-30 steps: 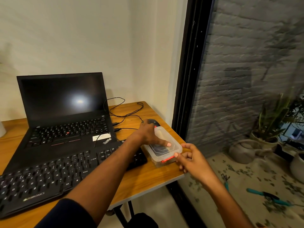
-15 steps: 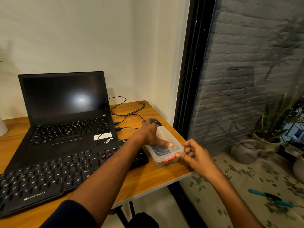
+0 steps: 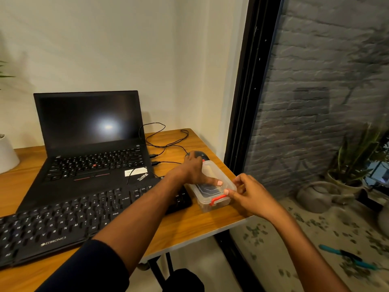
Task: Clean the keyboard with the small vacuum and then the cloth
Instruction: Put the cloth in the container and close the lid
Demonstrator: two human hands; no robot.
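A black external keyboard (image 3: 63,218) lies on the wooden table (image 3: 189,228) in front of an open laptop (image 3: 90,123). To its right stands a clear plastic box (image 3: 220,203) with a red latch (image 3: 217,198) on its near end; something dark shows through the lid. My left hand (image 3: 193,171) lies on the lid, thumb pressed flat on it, fingers reaching the far end. My right hand (image 3: 248,192) is at the box's near right corner, with its thumb and curled fingers pinching the lid edge beside the latch. No vacuum or cloth is plainly visible.
A black mouse (image 3: 200,154) sits just behind the box, with thin cables (image 3: 164,142) running to the laptop. A white pot (image 3: 6,154) stands at the far left. The table's right edge meets a black-framed glass door (image 3: 246,102); plants and tools lie outside.
My right hand has moved in from beside the table edge to the box's near right corner and taken hold by the latch. My left hand has stayed on the lid.
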